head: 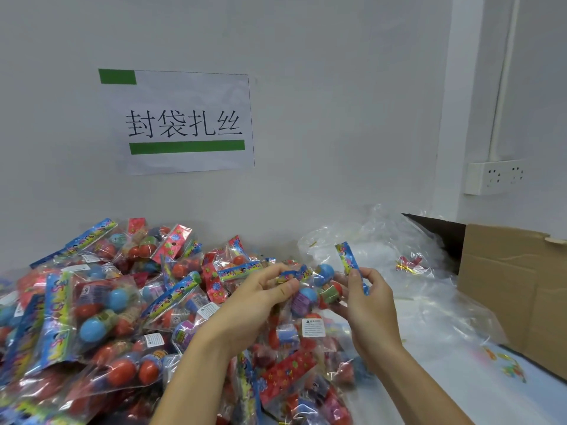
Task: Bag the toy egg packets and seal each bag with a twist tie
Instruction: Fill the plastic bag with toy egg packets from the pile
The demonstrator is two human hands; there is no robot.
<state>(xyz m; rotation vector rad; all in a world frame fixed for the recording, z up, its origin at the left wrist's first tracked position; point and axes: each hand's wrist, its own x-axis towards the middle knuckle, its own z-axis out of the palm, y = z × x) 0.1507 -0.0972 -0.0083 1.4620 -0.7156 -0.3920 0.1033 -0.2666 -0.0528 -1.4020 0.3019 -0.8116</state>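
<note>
a toy egg packet (319, 286), clear plastic with blue and red eggs inside, is held up between both hands above the front of the pile of packets (101, 305) that covers the left of the table (454, 372). the left hand (260, 299) pinches one blue printed header strip with curled fingers (287, 286); the right hand (368, 302) grips the other header strip, which stands up past its thumb. just behind the hands lies a heap of clear bags (383, 240) holding gold twist ties (406, 266). a cardboard box (506, 280) stands open at the right. a paper sign (184, 124) hangs on the wall above the pile, with a wall socket (495, 177) off to the right.
</note>
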